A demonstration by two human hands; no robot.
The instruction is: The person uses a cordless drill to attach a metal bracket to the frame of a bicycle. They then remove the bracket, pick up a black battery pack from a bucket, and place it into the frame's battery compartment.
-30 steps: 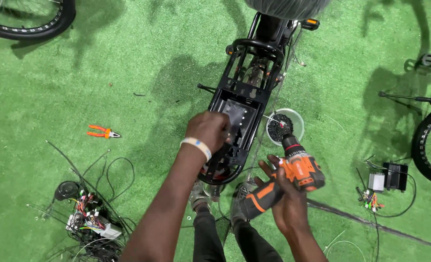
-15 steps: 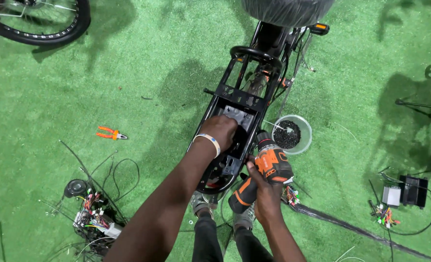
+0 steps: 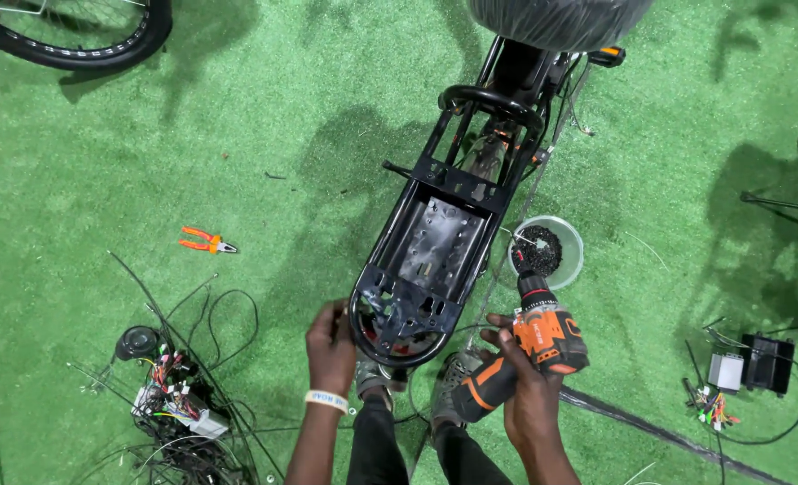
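Two hands frame my head view: left hand (image 3: 331, 346), a moment ago pressed on the metal tray (image 3: 441, 242), has slid back to grip the near curved rim of the black tubular rack (image 3: 399, 314). Right hand (image 3: 529, 395) stays clamped on the orange drill (image 3: 529, 346), now lifted clear beside the rack, near a clear bowl (image 3: 547, 250) on coarse green turf (image 3: 309, 117).

One drill (image 3: 533, 346), one frame (image 3: 430, 260), one bowl (image 3: 574, 247) of screws, one pair of pliers (image 3: 206, 242), one wire bundle (image 3: 170, 404), two hands: left (image 3: 331, 346), right (image 3: 529, 400).
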